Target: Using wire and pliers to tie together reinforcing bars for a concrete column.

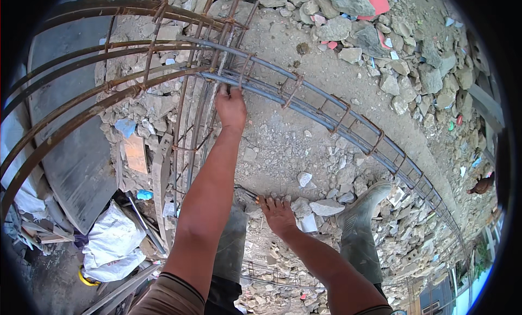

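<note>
My left hand (231, 108) reaches up to the joint where steel reinforcing bars cross. Its fingers are curled in a pinch just under the lower grey bar (255, 88); what they hold is too small to make out. Lower down, between my knees, my right hand (279, 215) is at the end of a slim dark metal tool (246, 193) with a bit of orange by the fingertips. The tool's kind is not clear. Upright rusty bars (182, 113) run beside my left forearm, and square wire stirrups (293, 91) ring the long bars.
The rebar cage curves off to the right, and rusty bars (70, 127) extend left. Broken stones (424, 70) lie at the upper right and around my rubber boots (361, 211). At left are a grey board (76, 168), a white sack (114, 241) and timber pieces.
</note>
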Demonstrator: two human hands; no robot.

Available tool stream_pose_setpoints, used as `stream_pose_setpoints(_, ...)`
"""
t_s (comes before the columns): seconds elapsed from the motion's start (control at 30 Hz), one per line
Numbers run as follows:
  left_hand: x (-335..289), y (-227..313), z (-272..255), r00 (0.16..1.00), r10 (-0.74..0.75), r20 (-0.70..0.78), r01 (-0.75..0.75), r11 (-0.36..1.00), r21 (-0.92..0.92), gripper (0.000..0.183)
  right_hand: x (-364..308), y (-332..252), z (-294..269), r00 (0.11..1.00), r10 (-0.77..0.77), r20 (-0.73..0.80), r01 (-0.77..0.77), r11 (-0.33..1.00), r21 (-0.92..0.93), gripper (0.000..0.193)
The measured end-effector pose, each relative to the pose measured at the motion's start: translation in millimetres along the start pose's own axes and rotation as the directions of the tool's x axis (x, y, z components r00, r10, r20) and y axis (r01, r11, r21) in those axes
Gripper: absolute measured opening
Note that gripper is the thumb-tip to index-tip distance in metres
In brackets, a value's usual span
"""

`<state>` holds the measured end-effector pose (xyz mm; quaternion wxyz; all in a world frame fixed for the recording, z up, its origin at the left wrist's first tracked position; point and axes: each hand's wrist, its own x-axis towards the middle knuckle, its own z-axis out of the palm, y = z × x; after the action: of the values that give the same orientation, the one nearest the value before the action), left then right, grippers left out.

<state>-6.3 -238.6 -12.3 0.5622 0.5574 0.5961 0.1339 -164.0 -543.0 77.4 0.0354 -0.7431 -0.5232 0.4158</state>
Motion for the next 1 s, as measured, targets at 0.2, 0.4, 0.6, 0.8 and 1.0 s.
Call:
stream_pose_setpoints(0.2, 2, -12, -2, 0.937, 0.349, 0.025, -0.317, 0.816, 0.483, 0.037, 7, -4, 23, 0.996, 0.088, -0.003, -0.088, 0.99, -0.107, 0.047)
stream_pose_setpoints(0.4, 5, -7, 17, 0.934, -0.358, 0.017, 0.324, 0.823, -0.466, 0.026, 19, -6, 29, 0.974, 0.195, 0.119, -0.189, 0.98, -0.063, 0.042)
stream_pose_setpoints(0.6, 17, 8, -24, 0.653, -0.305, 0.694, 0.757, 0.215, -0.618, 0.025, 21, -15, -30, 0.881, 0.327, 0.341, -0.43, 0.855, 0.291, 0.057)
stream_pose_setpoints(0.8, -44, 16, -21, 0.943, -0.295, 0.157, 0.329, 0.903, -0.276, 0.018, -31, 21, -82, 0.741, 0.487, 0.463, -0.636, 0.286, 0.717, 0.073)
stream_pose_setpoints(1.0, -36, 5, -66, 0.971, 0.148, 0.187, -0.214, 0.888, 0.407, 0.031, 86, 52, -121, 0.874, 0.46, 0.156, -0.318, 0.299, 0.9, 0.065)
